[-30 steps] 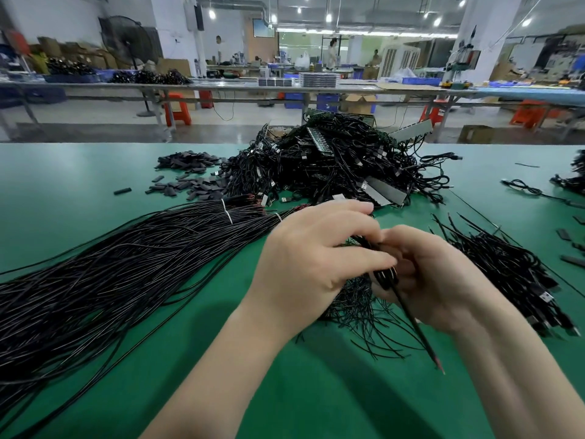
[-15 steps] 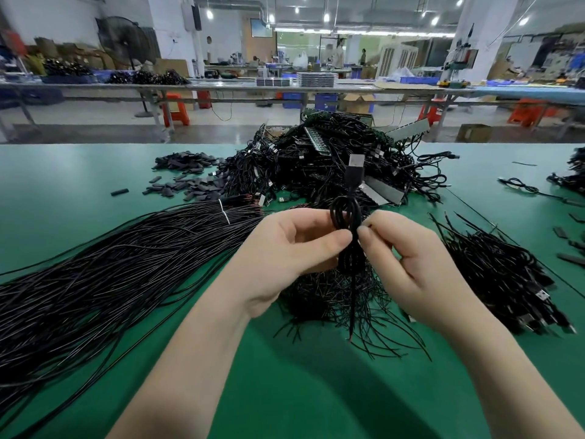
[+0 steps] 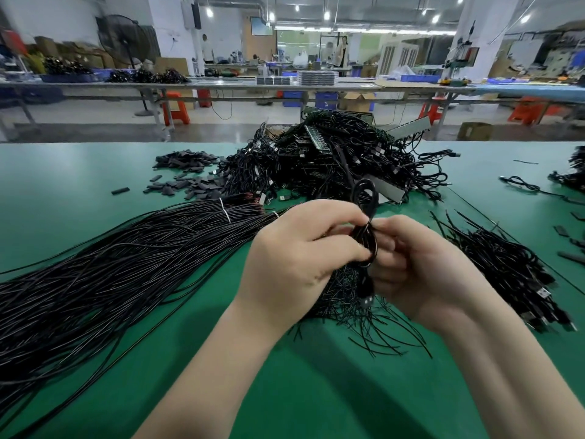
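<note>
- Black cable (image 3: 364, 240), wound into a small figure-eight coil, is held above the green table (image 3: 316, 391), on the near side of the tangled cable heap (image 3: 332, 160).
- Left hand (image 3: 297, 258): fingers (image 3: 335, 217) curled round the coil's waist, thumb pressing in from below.
- Right hand (image 3: 424, 267): fingers curled, pinching the same waist from the opposite side.
- Plug end (image 3: 367, 301) hangs free under the coil, over the loose short wires (image 3: 364, 331) lying nearer than the heap.
- Risk: the upper loop stands unsecured above the fingers. If either pinch slackens, the coil would likely spring open.
- Risk: the dangling plug could snag the short wires beneath and drag strands up with it.
- Risk: the long wire bundle (image 3: 126, 264), left of and nearer than the heap, runs close to the left forearm. A careless sweep could scatter it.
- Whether a tie is already on the coil cannot be told.
</note>
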Demonstrator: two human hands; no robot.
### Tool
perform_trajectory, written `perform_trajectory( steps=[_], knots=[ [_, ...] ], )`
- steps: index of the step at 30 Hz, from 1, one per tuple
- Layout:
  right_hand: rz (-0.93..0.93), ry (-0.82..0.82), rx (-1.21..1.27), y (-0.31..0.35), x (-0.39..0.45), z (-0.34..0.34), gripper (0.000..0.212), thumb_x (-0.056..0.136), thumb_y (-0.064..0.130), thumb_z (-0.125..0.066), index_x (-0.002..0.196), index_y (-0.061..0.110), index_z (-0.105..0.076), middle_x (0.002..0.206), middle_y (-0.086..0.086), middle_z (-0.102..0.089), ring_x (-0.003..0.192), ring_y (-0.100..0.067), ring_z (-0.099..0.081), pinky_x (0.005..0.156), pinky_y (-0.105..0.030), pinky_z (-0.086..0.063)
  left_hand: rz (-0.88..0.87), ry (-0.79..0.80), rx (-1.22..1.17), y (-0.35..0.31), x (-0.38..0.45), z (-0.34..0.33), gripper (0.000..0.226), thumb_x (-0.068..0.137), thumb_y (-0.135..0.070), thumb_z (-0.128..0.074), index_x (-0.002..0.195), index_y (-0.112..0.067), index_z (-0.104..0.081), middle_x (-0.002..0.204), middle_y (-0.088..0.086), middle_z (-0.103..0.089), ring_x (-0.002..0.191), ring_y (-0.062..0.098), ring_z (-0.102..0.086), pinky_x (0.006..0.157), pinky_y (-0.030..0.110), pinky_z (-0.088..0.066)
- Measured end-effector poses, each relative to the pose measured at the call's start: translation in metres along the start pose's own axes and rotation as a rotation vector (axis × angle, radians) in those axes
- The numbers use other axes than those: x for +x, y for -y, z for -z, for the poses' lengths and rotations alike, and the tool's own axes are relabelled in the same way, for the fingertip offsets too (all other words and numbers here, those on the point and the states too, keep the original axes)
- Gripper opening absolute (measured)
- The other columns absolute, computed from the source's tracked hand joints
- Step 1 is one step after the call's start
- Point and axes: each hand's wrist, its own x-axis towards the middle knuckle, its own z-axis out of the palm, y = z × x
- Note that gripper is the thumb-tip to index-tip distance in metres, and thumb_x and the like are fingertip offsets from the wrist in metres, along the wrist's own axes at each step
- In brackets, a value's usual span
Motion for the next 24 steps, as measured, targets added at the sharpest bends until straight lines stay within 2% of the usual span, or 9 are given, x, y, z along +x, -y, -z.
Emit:
perform_trajectory(
  steps=[2, 4, 7, 9, 12, 14, 16, 20, 24],
  knots=[
    [0.098, -0.033, -0.064, -0.002, 0.001, 0.002, 0.032, 0.079, 0.028, -0.061, 0.051, 0.022, -0.046, 0.047, 0.008, -0.033, 0.041, -0.007, -0.031, 0.039, -0.017, -0.035, 0.134, -0.009, -0.033, -0.002, 0.003, -0.001, 0.031, 0.079, 0.015, -0.064, 0.075, -0.012, -0.077, 0.108, 0.002, -0.065, 0.102, 0.018, -0.064, 0.084, 0.029, -0.054],
    [0.309, -0.106, -0.262, -0.004, 0.003, 0.003, 0.031, 0.095, 0.020, -0.052, 0.064, 0.013, -0.053, 0.057, 0.005, -0.046, 0.052, -0.008, -0.045, 0.050, -0.020, -0.044, 0.438, -0.037, -0.176, -0.003, 0.006, -0.001, 0.038, 0.080, 0.012, -0.063, 0.079, -0.025, -0.073, 0.105, -0.009, -0.066, 0.101, 0.008, -0.064, 0.084, 0.024, -0.053],
    [0.574, -0.144, -0.634, -0.003, 0.002, 0.004, 0.033, 0.099, 0.022, -0.043, 0.076, -0.001, -0.050, 0.068, -0.010, -0.053, 0.065, -0.024, -0.051, 0.062, -0.037, -0.048, 0.922, 0.040, -0.644, 0.000, 0.011, 0.006, 0.008, 0.086, -0.020, -0.069, 0.092, -0.025, -0.071, 0.095, -0.005, -0.072, 0.083, 0.007, -0.069, 0.072, 0.026, -0.058],
    [0.678, -0.147, -0.838, -0.002, 0.001, 0.006, 0.034, 0.098, 0.022, -0.042, 0.073, -0.001, -0.046, 0.068, -0.013, -0.046, 0.064, -0.027, -0.045, 0.059, -0.039, -0.041, 1.052, 0.179, -0.834, 0.003, 0.011, 0.009, 0.019, 0.079, -0.040, -0.073, 0.092, -0.026, -0.076, 0.088, -0.005, -0.074, 0.076, 0.006, -0.068, 0.070, 0.024, -0.057],
    [0.761, -0.114, -1.013, 0.000, -0.002, 0.007, 0.032, 0.098, 0.018, -0.043, 0.070, 0.001, -0.044, 0.065, -0.004, -0.041, 0.059, -0.010, -0.037, 0.054, -0.020, -0.031, 0.982, 0.226, -0.802, 0.003, 0.007, 0.006, 0.024, 0.066, -0.042, -0.079, 0.089, -0.037, -0.077, 0.082, -0.010, -0.074, 0.076, 0.002, -0.066, 0.075, 0.024, -0.057],
    [0.773, -0.097, -1.055, 0.001, -0.003, 0.008, 0.032, 0.098, 0.016, -0.044, 0.069, 0.001, -0.043, 0.065, -0.001, -0.041, 0.060, -0.008, -0.037, 0.054, -0.015, -0.029, 0.949, 0.223, -0.718, 0.003, 0.006, 0.005, 0.026, 0.069, -0.037, -0.081, 0.094, -0.038, -0.075, 0.082, -0.011, -0.074, 0.080, 0.002, -0.067, 0.081, 0.027, -0.058],
    [0.759, -0.083, -1.058, 0.001, -0.003, 0.009, 0.033, 0.097, 0.016, -0.044, 0.068, 0.002, -0.042, 0.064, -0.001, -0.040, 0.058, -0.006, -0.036, 0.054, -0.016, -0.028, 0.920, 0.219, -0.698, 0.004, 0.006, 0.005, 0.026, 0.075, -0.031, -0.077, 0.100, -0.035, -0.074, 0.088, -0.008, -0.075, 0.085, 0.003, -0.068, 0.083, 0.029, -0.057],
    [0.698, -0.103, -0.991, -0.001, -0.003, 0.005, 0.034, 0.096, 0.018, -0.044, 0.069, -0.003, -0.043, 0.060, -0.004, -0.038, 0.054, -0.003, -0.032, 0.050, -0.014, -0.025, 0.786, 0.147, -0.633, 0.000, 0.010, 0.007, 0.023, 0.080, -0.014, -0.077, 0.096, -0.031, -0.075, 0.092, -0.010, -0.075, 0.087, 0.004, -0.070, 0.077, 0.019, -0.054],
    [0.570, -0.127, -0.832, -0.003, 0.000, -0.001, 0.040, 0.093, 0.026, -0.045, 0.072, -0.008, -0.046, 0.059, -0.010, -0.034, 0.055, -0.008, -0.031, 0.050, -0.028, -0.026, 0.650, 0.055, -0.448, 0.000, 0.011, 0.007, 0.025, 0.080, -0.008, -0.077, 0.093, -0.028, -0.074, 0.092, -0.011, -0.074, 0.093, 0.010, -0.069, 0.081, 0.030, -0.056]
  ],
)
